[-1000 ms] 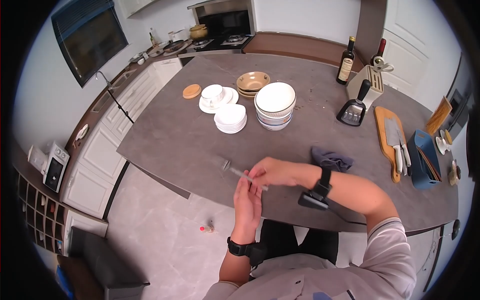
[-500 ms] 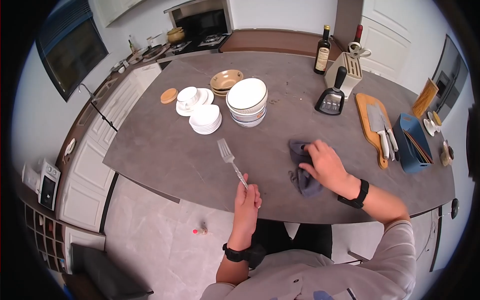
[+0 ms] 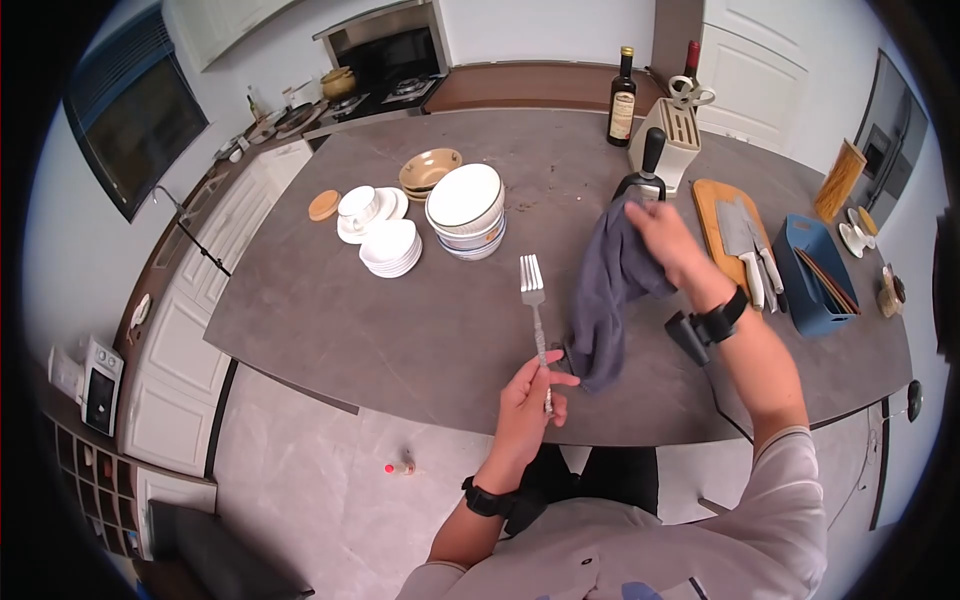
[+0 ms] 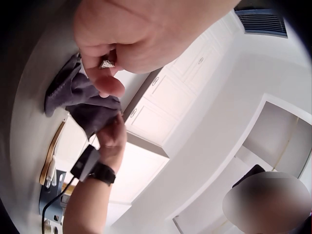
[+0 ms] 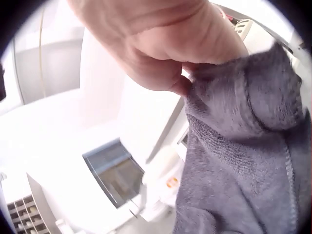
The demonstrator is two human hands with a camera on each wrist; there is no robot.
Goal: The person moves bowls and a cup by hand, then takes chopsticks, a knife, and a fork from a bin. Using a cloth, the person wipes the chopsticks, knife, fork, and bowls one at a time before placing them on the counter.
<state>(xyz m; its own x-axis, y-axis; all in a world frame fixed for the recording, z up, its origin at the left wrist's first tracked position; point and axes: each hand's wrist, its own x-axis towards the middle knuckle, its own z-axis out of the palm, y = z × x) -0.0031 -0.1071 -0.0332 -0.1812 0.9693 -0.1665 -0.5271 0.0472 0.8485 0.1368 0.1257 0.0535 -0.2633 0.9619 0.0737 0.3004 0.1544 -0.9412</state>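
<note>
The left hand (image 3: 527, 408) grips a silver fork (image 3: 538, 318) by its patterned handle, tines pointing up and away from the body. In the left wrist view the handle's end (image 4: 107, 64) shows between the curled fingers of that hand (image 4: 139, 36). The right hand (image 3: 668, 240) pinches a grey cloth (image 3: 605, 290) by its upper part, and the cloth hangs down just right of the fork. In the right wrist view the cloth (image 5: 239, 141) drapes from the thumb and fingers of the right hand (image 5: 161, 46).
Stacked bowls (image 3: 465, 205), small white dishes (image 3: 391, 248), a cup (image 3: 358, 205) and brown bowls (image 3: 430, 170) stand at the left. Rightward are a knife block (image 3: 665, 140), a black-handled utensil (image 3: 652, 155), a bottle (image 3: 622, 105), a cutting board (image 3: 712, 215) with knives and a blue bin (image 3: 815, 310).
The right hand left the fork, took hold of the cloth on the table and raised it. The left hand moved right with the fork, whose tines turned more upright. The head view shifted.
</note>
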